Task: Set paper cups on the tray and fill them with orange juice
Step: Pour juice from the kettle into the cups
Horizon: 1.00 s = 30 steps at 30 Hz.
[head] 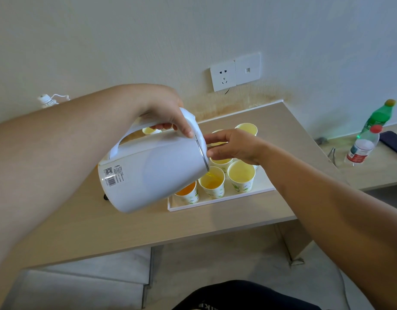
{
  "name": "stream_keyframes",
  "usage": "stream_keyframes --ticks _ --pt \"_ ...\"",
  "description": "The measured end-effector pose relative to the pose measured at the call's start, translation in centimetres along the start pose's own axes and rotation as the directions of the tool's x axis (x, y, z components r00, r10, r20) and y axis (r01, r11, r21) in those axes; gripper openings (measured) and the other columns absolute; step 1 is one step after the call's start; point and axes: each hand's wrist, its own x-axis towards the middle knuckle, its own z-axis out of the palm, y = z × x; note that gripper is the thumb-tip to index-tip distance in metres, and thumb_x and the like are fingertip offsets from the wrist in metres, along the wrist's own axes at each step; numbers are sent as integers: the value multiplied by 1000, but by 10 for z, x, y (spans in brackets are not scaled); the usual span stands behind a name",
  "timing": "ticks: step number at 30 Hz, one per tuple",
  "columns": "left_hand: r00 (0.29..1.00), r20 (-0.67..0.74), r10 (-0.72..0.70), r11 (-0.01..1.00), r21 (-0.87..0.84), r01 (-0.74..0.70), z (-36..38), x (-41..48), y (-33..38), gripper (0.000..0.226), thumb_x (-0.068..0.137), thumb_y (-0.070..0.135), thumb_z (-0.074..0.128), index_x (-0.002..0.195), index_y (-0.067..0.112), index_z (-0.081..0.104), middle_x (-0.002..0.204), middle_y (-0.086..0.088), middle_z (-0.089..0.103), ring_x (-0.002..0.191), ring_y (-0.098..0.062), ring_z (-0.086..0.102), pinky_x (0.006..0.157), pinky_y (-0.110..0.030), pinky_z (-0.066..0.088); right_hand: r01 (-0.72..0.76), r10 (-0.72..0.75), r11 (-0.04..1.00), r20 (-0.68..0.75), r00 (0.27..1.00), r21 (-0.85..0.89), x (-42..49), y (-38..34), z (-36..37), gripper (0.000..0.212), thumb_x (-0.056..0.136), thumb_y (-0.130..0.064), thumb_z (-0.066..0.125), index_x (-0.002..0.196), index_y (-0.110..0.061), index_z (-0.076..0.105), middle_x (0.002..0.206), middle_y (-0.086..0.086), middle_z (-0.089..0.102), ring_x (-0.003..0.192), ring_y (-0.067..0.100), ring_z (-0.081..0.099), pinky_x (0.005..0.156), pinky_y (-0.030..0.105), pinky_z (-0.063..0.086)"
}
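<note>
I count seven paper cups (241,175) in view, some partly hidden behind the kettle (152,173); two of them show orange juice (185,191). There is one white tray (226,195) and one white kettle. Far right I see two bottles, a green bottle (380,115) and a clear bottle (363,146), and on the wall two white wall plates (223,74).

kettle (152,173): glossy white plastic | cups (212,189): printed paper | tray (215,201): smooth white | table (81,224): matt wood-grain
</note>
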Motion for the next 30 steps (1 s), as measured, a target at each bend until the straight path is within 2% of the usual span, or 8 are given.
stream_keyframes --ticks 5,11,15,19,30 --pt "1000 -12 6 999 34 -6 -2 -2 0 41 68 43 80 78 7 63 56 -3 56 51 -20 51 53 -25 40 11 -11 1000 -8 1000 -7 3 1 2 36 82 -9 70 107 -35 65 108 -14 68 103 11 63 93 26 51" --pt "1000 -15 4 998 59 -3 -3 -5 0 44 68 43 80 81 4 65 55 -3 56 52 -21 51 54 -25 41 39 -41 997 -41 998 -63 4 2 7 35 79 -15 75 100 -42 67 101 -20 71 103 8 64 94 27 51" --pt "1000 -30 0 996 86 3 -4 -7 1 45 69 43 80 84 3 66 53 -2 57 48 -19 50 52 -25 39 51 -54 997 -59 997 -56 5 3 10 35 77 -17 76 101 -41 67 107 -14 71 107 18 65 96 35 51" --pt "999 -44 -3 993 116 8 -5 -10 4 41 69 44 80 73 7 62 49 0 55 45 -17 49 51 -25 38 59 -62 996 -51 997 -65 6 1 10 38 78 -17 75 108 -38 66 112 -10 70 108 20 64 98 41 50" --pt "998 -58 2 988 155 7 -10 -15 8 40 70 43 79 72 7 62 54 -3 56 49 -18 51 52 -26 40 80 -83 996 -62 995 -42 6 0 9 41 78 -15 75 114 -32 66 115 -9 69 110 22 64 100 46 47"
